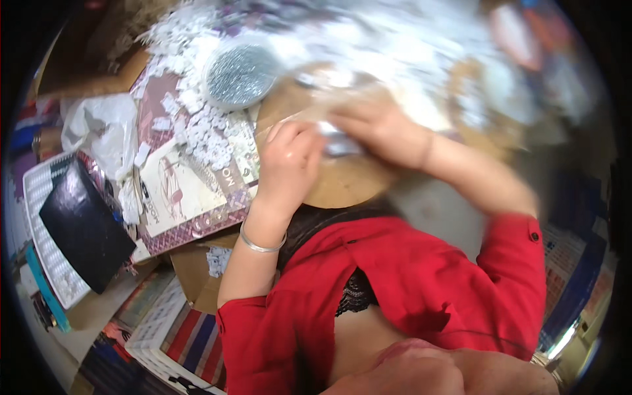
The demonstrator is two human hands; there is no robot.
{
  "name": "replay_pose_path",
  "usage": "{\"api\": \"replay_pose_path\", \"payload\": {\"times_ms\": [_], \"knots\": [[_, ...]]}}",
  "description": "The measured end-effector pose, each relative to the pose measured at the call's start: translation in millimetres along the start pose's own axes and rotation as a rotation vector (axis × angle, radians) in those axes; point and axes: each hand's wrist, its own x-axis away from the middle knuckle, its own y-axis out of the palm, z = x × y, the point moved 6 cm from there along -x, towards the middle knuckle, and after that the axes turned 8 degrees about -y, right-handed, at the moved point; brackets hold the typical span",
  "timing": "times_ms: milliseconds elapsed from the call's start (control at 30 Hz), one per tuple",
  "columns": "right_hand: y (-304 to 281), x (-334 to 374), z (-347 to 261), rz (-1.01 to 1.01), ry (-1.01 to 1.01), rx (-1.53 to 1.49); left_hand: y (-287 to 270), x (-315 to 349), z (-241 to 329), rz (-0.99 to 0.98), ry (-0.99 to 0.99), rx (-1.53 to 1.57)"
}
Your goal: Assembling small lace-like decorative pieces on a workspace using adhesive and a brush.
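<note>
The patterned tabletop (197,222) is looking crowded; a round brown board (345,184) is lying bare toward its near edge. Past that, a blurred silvery piece (340,143) is sitting between left hand (289,155) and right hand (382,128), its long axis running roughly sideways; I can't tell what either grip is holding. Beyond, a bowl (230,106) is standing beside white parts (209,138).

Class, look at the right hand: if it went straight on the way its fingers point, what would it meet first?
The right hand points toward the picture's left, so it would probably meet the left hand first; motion blur leaves their depth unclear.
</note>
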Motion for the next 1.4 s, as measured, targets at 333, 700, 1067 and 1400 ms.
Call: {"api": "replay_pose_path", "payload": {"times_ms": [333, 700, 1067, 1400], "knots": [[-50, -25, 101, 0.069, 0.472, 0.109, -9, -4, -6, 0.024, -0.054, -0.028], [-60, -25, 129, 0.023, 0.472, -0.326, -34, -26, 15, 0.189, 0.140, -0.070], [-37, 1, -9, 0.260, 0.185, -0.234, -10, 3, -8, -0.117, -0.500, 0.744], [-5, 29, -1, 0.154, 0.340, -0.357, 7, 12, 4, -0.110, -0.082, 0.116]]}}
